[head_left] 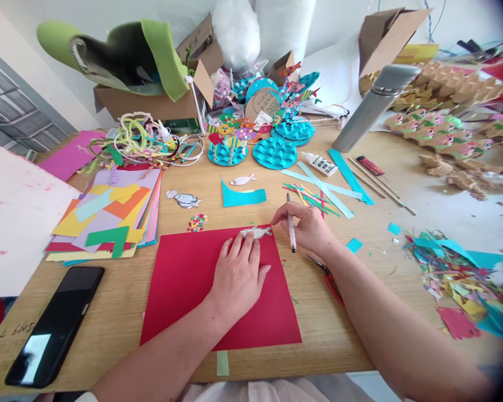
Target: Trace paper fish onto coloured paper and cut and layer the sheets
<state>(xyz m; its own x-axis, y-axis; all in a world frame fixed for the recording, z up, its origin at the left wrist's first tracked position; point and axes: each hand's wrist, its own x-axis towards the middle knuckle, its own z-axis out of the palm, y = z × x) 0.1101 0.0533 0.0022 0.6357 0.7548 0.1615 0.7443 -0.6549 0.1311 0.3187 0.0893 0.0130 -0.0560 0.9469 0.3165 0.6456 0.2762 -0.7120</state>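
My left hand [237, 272] lies flat on a sheet of red paper [180, 296], fingers stretched out. Its fingertips rest on a white paper fish cutout [261, 231] at the sheet's top edge. In my right hand [310, 224] is a pen [292, 226], held slantwise among the fingers, just right of the fish's tail. Under my right forearm lie red-handled scissors [332, 285], partly hidden. Beyond the sheet are more fish cutouts, a grey one [188, 200] and a pinkish one [243, 180], beside a blue paper offcut [245, 197].
Stacked coloured paper [104, 223] and a phone [55, 326] are on the left. Blue decorated discs [275, 153], a glue bottle [319, 163] and a grey flask [371, 109] stand or lie farther back. Paper scraps [461, 279] pile up at right.
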